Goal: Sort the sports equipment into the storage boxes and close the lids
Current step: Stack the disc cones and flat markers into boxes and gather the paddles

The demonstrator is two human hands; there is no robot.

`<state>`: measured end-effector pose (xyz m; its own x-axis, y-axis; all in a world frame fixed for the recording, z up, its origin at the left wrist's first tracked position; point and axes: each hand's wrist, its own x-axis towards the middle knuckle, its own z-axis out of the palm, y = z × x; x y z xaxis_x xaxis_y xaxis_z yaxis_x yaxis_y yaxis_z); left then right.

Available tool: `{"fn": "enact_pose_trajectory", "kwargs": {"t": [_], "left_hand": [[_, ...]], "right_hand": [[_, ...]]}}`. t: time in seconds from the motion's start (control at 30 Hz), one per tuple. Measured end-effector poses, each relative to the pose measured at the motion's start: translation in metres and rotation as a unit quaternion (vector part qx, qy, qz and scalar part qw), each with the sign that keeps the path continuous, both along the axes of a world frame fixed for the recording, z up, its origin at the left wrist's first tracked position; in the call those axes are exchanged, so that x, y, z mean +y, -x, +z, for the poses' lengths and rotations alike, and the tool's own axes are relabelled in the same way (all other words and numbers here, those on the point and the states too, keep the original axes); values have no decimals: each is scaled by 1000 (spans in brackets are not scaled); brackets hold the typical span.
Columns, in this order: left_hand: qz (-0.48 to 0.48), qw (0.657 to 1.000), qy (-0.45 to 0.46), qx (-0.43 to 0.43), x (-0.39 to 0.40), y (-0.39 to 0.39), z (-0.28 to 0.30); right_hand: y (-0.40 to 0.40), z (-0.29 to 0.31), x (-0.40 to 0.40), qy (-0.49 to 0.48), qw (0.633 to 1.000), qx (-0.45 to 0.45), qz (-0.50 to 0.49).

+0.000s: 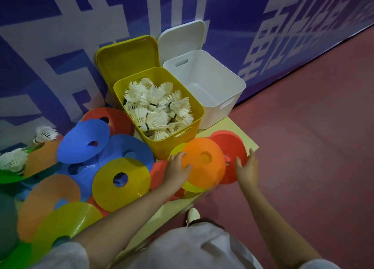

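A yellow storage box (pixel 197 114) holds several white shuttlecocks (pixel 157 108), and its yellow lid (pixel 127 56) stands open behind it. Beside it a white box (pixel 232 86) is empty, with its white lid (pixel 182 37) leaning on the wall. My left hand (pixel 177 168) grips the left edge of an orange disc cone (pixel 204 163) that lies over a yellow one (pixel 176 150). My right hand (pixel 248 166) touches the right edge of a red disc cone (pixel 232 147) with straight fingers.
Several blue, yellow, orange, red and green disc cones (pixel 119 179) lie piled on the pale table (pixel 238 125) to the left. Two loose shuttlecocks (pixel 45 134) rest among them at far left. A printed blue wall stands behind; red floor lies to the right.
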<state>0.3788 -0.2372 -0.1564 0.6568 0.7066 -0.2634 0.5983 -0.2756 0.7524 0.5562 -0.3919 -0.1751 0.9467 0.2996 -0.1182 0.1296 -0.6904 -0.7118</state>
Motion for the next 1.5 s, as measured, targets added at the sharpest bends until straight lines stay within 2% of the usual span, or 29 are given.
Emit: {"fn": "enact_pose_trajectory", "kwargs": {"t": [0.13, 0.23, 0.37, 0.47, 0.57, 0.67, 0.73, 0.8, 1.0, 1.27, 1.37, 1.5], "left_hand": [[34, 991, 98, 83, 17, -29, -24], [76, 984, 124, 100, 19, -42, -32], [130, 974, 182, 26, 18, -50, -34], [127, 977, 171, -26, 16, -52, -25], [102, 981, 131, -103, 9, -52, 2], [8, 978, 80, -191, 2, -52, 37], [-46, 976, 24, -214, -4, -54, 62], [-60, 969, -27, -238, -5, -59, 84], [-26, 937, -119, -327, 21, -72, 134], [-61, 888, -335, -309, 62, -73, 152], [-5, 881, -327, -340, 68, -56, 163], [35, 845, -378, -375, 84, -34, 192]], "right_hand": [[0, -5, -10, -24, 997, 61, 32], [1, -5, -13, -25, 996, 75, 42], [-1, -2, -13, -41, 995, 74, 60], [-4, -3, -14, -56, 992, 86, 71], [-12, -3, -14, -75, 990, 95, 67], [-19, 1, -10, -96, 988, 105, 56], [-24, 5, -7, -110, 987, 101, 53], [-31, 6, -6, -122, 987, 92, 43], [-65, 18, -15, -168, 985, 47, -5], [-97, 59, -19, -254, 965, 33, -59], [-93, 74, -11, -296, 951, 59, -64], [-78, 92, 18, -328, 941, 73, -41]]}}
